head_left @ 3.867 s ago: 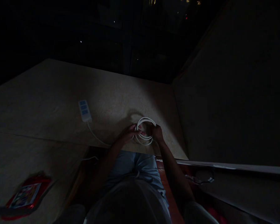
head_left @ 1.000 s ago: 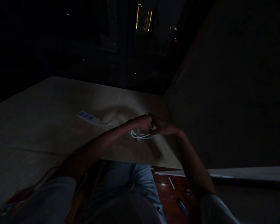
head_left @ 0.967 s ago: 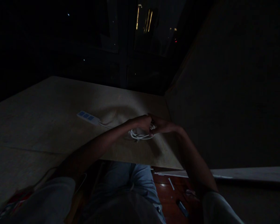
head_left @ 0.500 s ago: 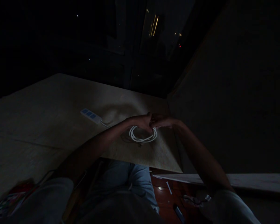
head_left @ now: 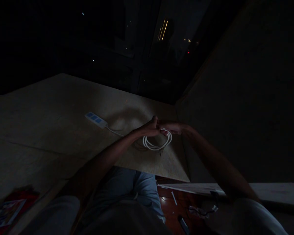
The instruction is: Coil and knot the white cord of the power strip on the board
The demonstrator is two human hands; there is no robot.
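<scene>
The scene is very dark. A white cable coil (head_left: 157, 143) hangs in loops over a light tabletop (head_left: 63, 107). My left hand (head_left: 149, 127) and my right hand (head_left: 172, 127) meet at the top of the coil, both with fingers closed round the loops. From the coil the cable runs left to a white power strip (head_left: 96, 119) with blue sockets, which lies flat on the table.
A red-edged booklet (head_left: 5, 212) lies at the table's near left. A dark wall panel (head_left: 235, 98) rises on the right. Small bits and a dark object (head_left: 183, 223) lie on the reddish floor below. A dark window stands behind the table.
Since 3.9 s ago my arms have stretched out and the coil has been lifted. In the last second the coil shifted slightly right and hangs more open; both hands stay on it.
</scene>
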